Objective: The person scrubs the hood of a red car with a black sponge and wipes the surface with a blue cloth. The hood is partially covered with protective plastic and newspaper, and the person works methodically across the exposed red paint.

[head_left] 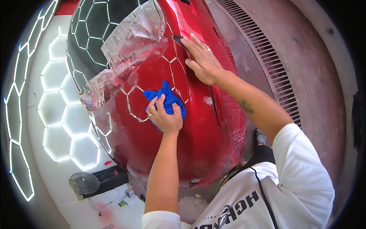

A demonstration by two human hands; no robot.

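My left hand [163,117] grips a bunched blue microfiber cloth [176,108] and presses it onto the glossy red car panel [145,143]. The fingers curl over the cloth, and folds of it stick out past them. Farther forward and to the right, my right hand [204,63] lies on the car's red bodywork with its fingers stretched out, holding nothing. Its fingertips are beside a small dark spot [178,39] near the panel's edge; what that is I cannot tell. Reflections of hexagonal lights cross the paint around both hands.
Newspaper [131,36] and clear film mask part of the dark window glass [97,23]. Clear plastic film [238,133] clings to the car's right side. A floor grate [272,63] runs along the right. At the lower left stands a round fan [84,183].
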